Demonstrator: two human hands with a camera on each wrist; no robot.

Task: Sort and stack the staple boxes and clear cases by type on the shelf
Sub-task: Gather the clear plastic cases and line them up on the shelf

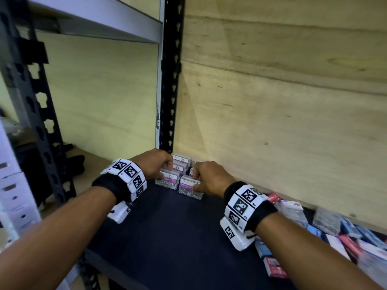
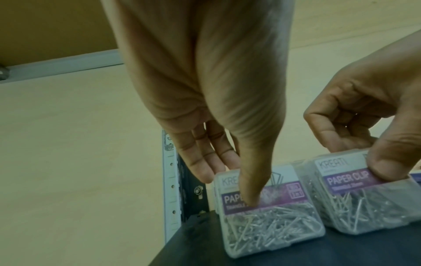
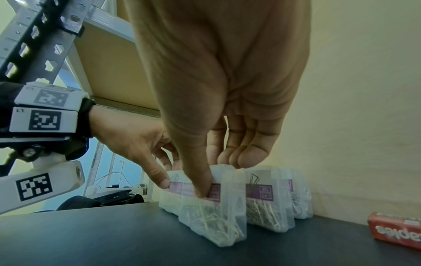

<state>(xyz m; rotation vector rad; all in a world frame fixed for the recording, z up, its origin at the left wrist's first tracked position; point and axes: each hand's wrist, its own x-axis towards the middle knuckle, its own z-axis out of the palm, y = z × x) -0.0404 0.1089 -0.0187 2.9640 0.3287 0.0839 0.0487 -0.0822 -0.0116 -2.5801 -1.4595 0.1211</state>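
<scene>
Both-handed, left hand (image 1: 155, 164) and right hand (image 1: 206, 177) each pinch a front clear case (image 2: 268, 216) near the shelf (image 1: 178, 237) back-left corner, open dark shelf in front.

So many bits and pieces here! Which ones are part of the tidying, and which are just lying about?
Part of the job:
- front left clear case, pinched by the left hand
- front right clear case, pinched by the right hand
- more clear cases standing behind
- heap of staple boxes at the right
- dark shelf

Just there:
- white boxes, far left
- wooden back panel
</scene>
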